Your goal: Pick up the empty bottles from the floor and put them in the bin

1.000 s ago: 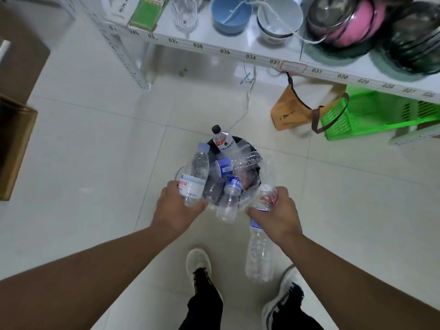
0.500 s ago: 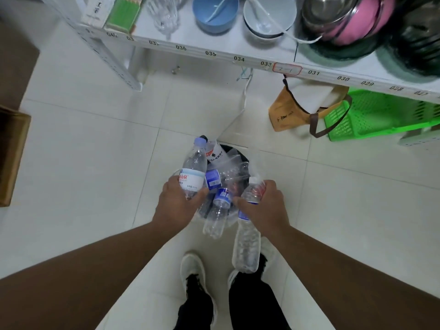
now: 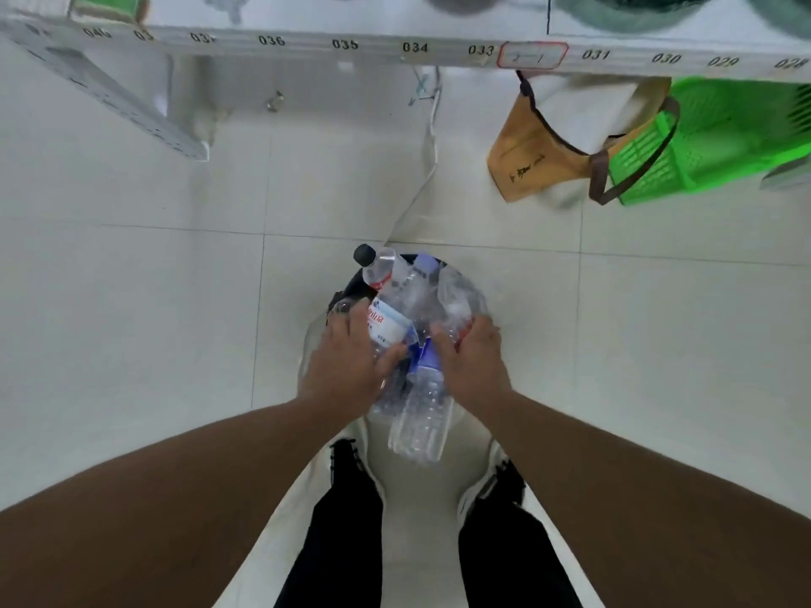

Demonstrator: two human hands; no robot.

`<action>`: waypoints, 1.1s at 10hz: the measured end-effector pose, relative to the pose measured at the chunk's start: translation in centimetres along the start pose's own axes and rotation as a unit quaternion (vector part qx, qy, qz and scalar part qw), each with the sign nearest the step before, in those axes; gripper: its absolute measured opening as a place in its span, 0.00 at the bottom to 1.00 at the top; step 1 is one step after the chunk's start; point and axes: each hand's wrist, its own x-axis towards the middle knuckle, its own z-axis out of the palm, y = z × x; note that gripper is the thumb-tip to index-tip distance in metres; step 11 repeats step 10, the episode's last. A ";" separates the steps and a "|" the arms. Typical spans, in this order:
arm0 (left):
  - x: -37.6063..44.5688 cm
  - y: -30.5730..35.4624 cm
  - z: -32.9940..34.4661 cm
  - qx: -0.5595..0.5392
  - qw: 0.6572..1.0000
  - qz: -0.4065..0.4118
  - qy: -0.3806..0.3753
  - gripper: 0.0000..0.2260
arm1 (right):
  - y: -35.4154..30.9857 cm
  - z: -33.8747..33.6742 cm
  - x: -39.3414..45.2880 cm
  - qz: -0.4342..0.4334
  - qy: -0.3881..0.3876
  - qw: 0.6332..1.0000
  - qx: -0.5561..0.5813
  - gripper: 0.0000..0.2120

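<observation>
A black bin [image 3: 344, 291] stands on the tiled floor in front of my feet, heaped with several clear empty bottles. One with a black cap [image 3: 365, 255] sticks out at the far left of the heap. My left hand [image 3: 346, 364] grips a white-and-red-labelled bottle [image 3: 388, 322] that lies tilted on top of the heap. My right hand [image 3: 474, 362] is over the bin's right side, closed on the neck of a blue-labelled bottle [image 3: 421, 414] whose body hangs down outside the near rim.
A white shelf edge [image 3: 342, 45] with number tags runs across the top, its leg [image 3: 131, 120] at the left. A brown bag [image 3: 540, 160] and a green basket [image 3: 702, 138] sit under it at the right. A white cable [image 3: 421, 186] trails toward the bin.
Both hands moved forward and down onto the bin. The left bottle went from upright to lying on the heap. The right bottle still hangs from my hand.
</observation>
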 end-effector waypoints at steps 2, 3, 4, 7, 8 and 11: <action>1.0 0.1 0.5 0.162 0.984 0.071 0.014 0.41 | 0.4 4.5 2.7 0.070 0.003 0.997 -0.009 0.29; 0.8 1.3 0.5 0.203 0.977 0.056 0.026 0.41 | 0.7 3.9 2.7 0.083 -0.017 0.995 -0.052 0.30; 0.8 1.9 -0.2 0.203 0.977 0.054 0.043 0.40 | 0.3 2.8 1.8 0.084 0.000 0.995 -0.059 0.33; -0.9 0.9 -2.2 0.129 0.986 0.061 0.083 0.35 | -0.9 -0.6 -2.0 0.052 0.063 0.993 -0.088 0.28; -1.1 0.5 -2.1 0.128 0.985 0.075 0.086 0.33 | -0.5 -1.7 -2.5 0.027 0.053 0.993 -0.100 0.28; -1.4 0.9 -2.9 0.126 0.983 0.089 0.096 0.33 | 0.5 -3.8 -3.6 -0.005 0.024 0.995 -0.102 0.26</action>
